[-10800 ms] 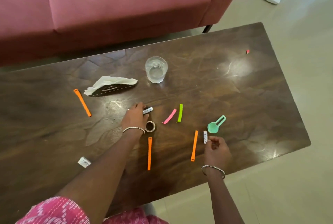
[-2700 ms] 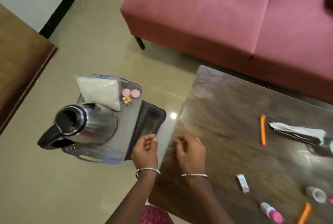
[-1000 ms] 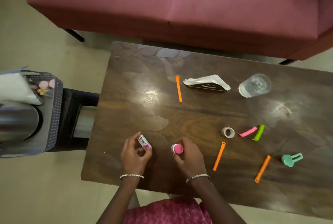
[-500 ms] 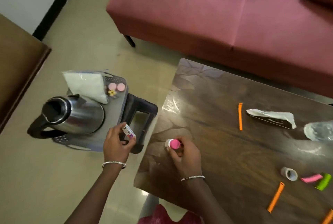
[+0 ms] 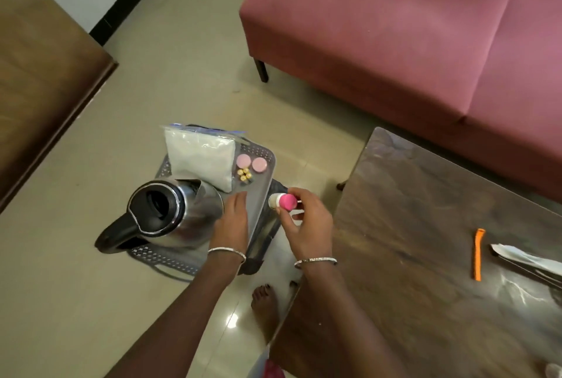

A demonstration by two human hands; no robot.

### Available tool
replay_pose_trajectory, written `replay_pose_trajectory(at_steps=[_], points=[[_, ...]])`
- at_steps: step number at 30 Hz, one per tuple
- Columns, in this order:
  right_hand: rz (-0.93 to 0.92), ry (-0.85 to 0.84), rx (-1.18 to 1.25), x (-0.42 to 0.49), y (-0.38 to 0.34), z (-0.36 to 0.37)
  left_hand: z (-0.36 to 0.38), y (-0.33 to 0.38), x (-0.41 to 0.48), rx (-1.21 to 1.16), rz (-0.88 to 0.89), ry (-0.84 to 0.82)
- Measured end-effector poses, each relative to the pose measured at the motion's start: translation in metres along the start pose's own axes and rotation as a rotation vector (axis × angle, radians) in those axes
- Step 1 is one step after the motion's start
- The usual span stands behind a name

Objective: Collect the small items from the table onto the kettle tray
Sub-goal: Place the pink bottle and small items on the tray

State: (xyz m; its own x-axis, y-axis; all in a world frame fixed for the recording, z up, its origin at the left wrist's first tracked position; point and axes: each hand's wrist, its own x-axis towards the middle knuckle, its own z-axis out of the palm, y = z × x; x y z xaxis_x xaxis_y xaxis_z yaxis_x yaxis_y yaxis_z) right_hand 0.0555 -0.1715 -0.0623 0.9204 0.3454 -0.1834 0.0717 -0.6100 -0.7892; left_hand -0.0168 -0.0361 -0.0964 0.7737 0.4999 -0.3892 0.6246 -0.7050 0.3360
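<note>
The grey perforated kettle tray [image 5: 265,155] sits on a low black stand left of the dark wooden table [image 5: 425,271]. On it are a steel kettle [image 5: 170,213], a white bag [image 5: 200,158], two pink discs [image 5: 251,162] and some tiny gold pieces [image 5: 244,175]. My left hand [image 5: 231,222] lies palm down on the tray beside the kettle, fingers fairly straight; the small white box is hidden beneath it. My right hand [image 5: 307,225] pinches a pink-capped little bottle [image 5: 283,201] just above the tray's right edge.
An orange strip [image 5: 477,253] and a tissue holder [image 5: 529,262] lie on the table at right. A pink sofa [image 5: 410,37] stands behind, and brown furniture [image 5: 36,73] at far left. My bare foot [image 5: 266,307] is on the tiled floor between tray and table.
My left hand has gone from the tray's near edge down onto the tray beside the kettle, and its box is out of sight. My right hand lifted the pink-capped bottle off the table to the tray's edge.
</note>
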Motion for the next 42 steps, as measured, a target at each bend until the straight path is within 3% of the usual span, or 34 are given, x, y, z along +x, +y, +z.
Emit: replay_pose_trajectory(at_steps=[6,18,23,33,42], points=[[-0.078,-0.054,-0.156,0.044,-0.008,0.039,0.024,-0.011,0.037,0.057,-0.062,-0.073],[-0.108,-0.101,-0.478,0.07,0.004,0.084,0.05,-0.022,0.053,0.085,-0.102,0.044],[-0.157,-0.101,-0.575,0.076,0.005,0.095,0.054,-0.025,0.047,-0.008,-0.148,0.071],[-0.15,-0.082,-0.623,0.077,0.009,0.101,0.057,-0.027,0.042,-0.088,-0.226,0.096],[-0.145,-0.075,-0.617,0.079,0.012,0.104,0.055,-0.017,0.048,0.018,-0.339,0.153]])
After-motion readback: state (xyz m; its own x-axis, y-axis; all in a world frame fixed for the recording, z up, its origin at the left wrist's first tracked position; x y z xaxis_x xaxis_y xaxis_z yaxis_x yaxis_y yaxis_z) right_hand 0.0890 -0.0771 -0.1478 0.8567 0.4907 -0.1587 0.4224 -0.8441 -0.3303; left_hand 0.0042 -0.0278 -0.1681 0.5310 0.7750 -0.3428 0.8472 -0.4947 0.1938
